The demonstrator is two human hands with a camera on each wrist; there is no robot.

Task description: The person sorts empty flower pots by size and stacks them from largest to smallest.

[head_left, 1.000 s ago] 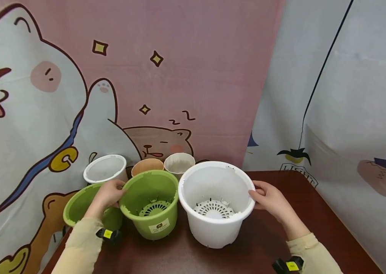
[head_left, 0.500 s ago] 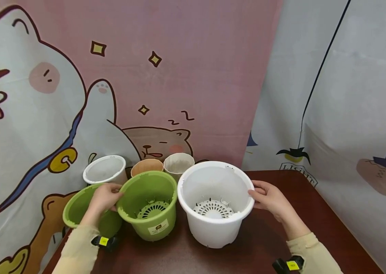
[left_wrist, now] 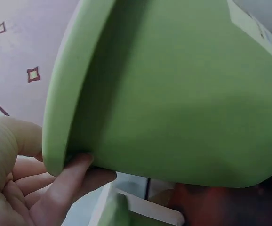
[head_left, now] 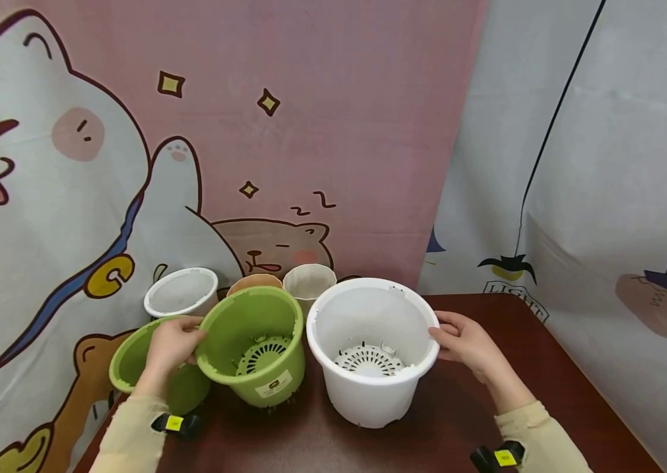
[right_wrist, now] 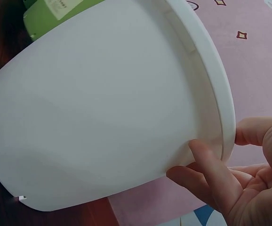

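Note:
My left hand (head_left: 172, 346) pinches the left rim of a green plastic flowerpot (head_left: 271, 381), which leans a little to the right. In the left wrist view the thumb lies on the outside of that pot's rim (left_wrist: 56, 122), with fingers under it. To the right stands a larger white flowerpot (head_left: 368, 401) with a slotted bottom. My right hand (head_left: 472, 345) grips its right rim; the right wrist view shows fingertips against the white wall (right_wrist: 103, 103) below the lip. A second green flowerpot (head_left: 129, 361) sits behind my left wrist, partly covered by it.
Behind stand a white pot (head_left: 182, 295) at the left, an orange pot (head_left: 256, 282) mostly hidden, and a cream pot (head_left: 309, 282) with a wavy rim. The dark red tabletop (head_left: 546, 381) ends at a printed cloth wall (head_left: 357, 131).
My left hand has shifted slightly left. The green flowerpot in it has risen a little and tipped over to the right. My right hand and the large white flowerpot hold still.

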